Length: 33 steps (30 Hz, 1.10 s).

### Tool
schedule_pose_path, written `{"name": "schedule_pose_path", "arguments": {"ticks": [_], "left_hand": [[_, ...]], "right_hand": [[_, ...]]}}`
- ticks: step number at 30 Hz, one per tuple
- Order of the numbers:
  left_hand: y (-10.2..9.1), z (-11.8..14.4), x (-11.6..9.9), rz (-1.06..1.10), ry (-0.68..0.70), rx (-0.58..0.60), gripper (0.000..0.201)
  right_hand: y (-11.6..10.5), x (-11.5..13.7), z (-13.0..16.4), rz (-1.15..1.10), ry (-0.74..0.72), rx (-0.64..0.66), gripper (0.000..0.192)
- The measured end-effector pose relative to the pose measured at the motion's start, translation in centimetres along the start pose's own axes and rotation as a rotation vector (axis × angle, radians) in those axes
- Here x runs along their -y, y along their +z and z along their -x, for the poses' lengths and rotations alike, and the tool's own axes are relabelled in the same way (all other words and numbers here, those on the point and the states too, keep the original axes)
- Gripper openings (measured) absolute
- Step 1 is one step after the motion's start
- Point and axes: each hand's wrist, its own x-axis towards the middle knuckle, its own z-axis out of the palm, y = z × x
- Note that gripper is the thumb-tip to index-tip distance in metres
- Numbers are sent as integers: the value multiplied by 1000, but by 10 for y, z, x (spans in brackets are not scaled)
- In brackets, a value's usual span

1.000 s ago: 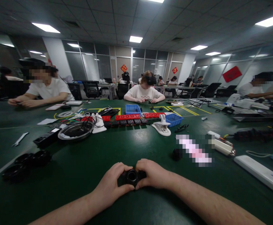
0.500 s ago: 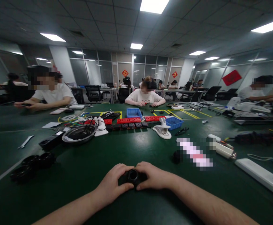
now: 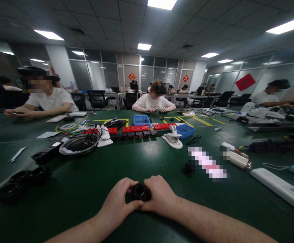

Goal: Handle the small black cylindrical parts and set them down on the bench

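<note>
Left hand (image 3: 118, 202): curled around the near left side of a small black ring-shaped part (image 3: 140, 191), thumb laid under its front edge, fingers closed on it.
Right hand (image 3: 159, 195): mirrors the left, fingers wrapped over the part's right side, closed on it; knuckles nearly touching those of the left.
Held part: black, round, with a dark centre hole facing up; pinched between both hands just above or on the green bench (image 3: 91, 182), cannot tell which. Two-sided grip probably steadies it for pressing or twisting.
Forearms: resting low along the bench, likely for support.
Left of hands: cluster of black round parts (image 3: 23, 182) lying well apart, apparently a stock of similar pieces kept within reach.
Further left: flat metal wrench (image 3: 17, 154) lying alone.
Ahead left: round metal bowl-like dish (image 3: 78, 144) with cables draped in, beside a black power strip (image 3: 47, 152).
Ahead centre: row of red socket modules (image 3: 139, 128), blue plastic bins (image 3: 142, 119), white clamp stand (image 3: 172, 139).
Right: blurred-out patch, white tube-like tool (image 3: 239, 160), long white power strip (image 3: 278, 187) near the bench edge.
Across the bench: seated people at work, hands on their own small items.
</note>
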Motion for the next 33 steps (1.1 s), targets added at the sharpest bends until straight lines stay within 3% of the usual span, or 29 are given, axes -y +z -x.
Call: {"name": "schedule_pose_path", "arguments": {"ticks": [4, 8, 12, 16, 21, 29, 33], "left_hand": [[1, -3, 2, 1, 10, -16, 25], [-2, -5, 5, 67, 68, 63, 27], [-4, -5, 9, 117, 146, 97, 32], [-7, -6, 8, 134, 128, 126, 35], [-8, -4, -2, 112, 57, 113, 32], [-1, -1, -4, 34, -30, -48, 22], [-4, 0, -5, 67, 5, -31, 24]], "right_hand": [[4, 1, -1, 64, 5, -12, 48], [-3, -10, -3, -100, -100, -8, 59], [-13, -25, -8, -282, -302, 169, 47], [-13, -36, -14, -384, -362, 235, 32], [-6, -32, -12, -345, -259, 178, 33], [3, -2, -3, 42, -34, 1, 48], [4, 2, -1, 23, -5, -36, 56]]}}
